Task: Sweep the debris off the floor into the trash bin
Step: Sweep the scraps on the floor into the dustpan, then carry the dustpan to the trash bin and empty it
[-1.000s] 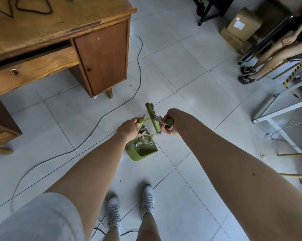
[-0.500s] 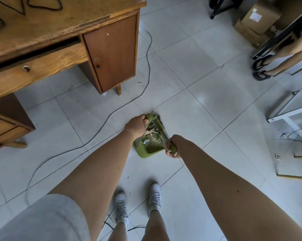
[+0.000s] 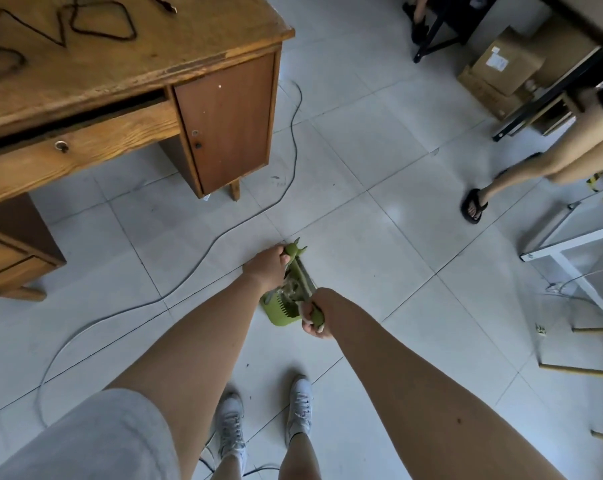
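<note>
The green dustpan (image 3: 280,311) hung just above the tiles in front of our white sneakers (image 3: 265,427), and the pale debris (image 3: 290,289) sat heaped inside it, not on the floor. Our left hand (image 3: 266,266) was clenched round the dustpan's handle at the far end. Our right hand (image 3: 314,315) was wrapped tight round the handle of the green brush (image 3: 305,280), and here was the shift: a second ago that brush stood clear of the pan, out to the right; half a second ago it was swinging in; now it lay flat across the load, bristles pressed down on the scraps. We read that as pinning the pile so nothing spilled on the way. So the sweeping looked done and the carry to the bin was next. No trash bin showed anywhere in view, so we could not say where we had to go. A grey cable (image 3: 224,237) snaked over the floor just beyond the pan, past the wooden desk (image 3: 127,74), and a small scrap (image 3: 540,329) lay well off to the right near the white frame (image 3: 570,251). It might have wanted another pass.
</note>
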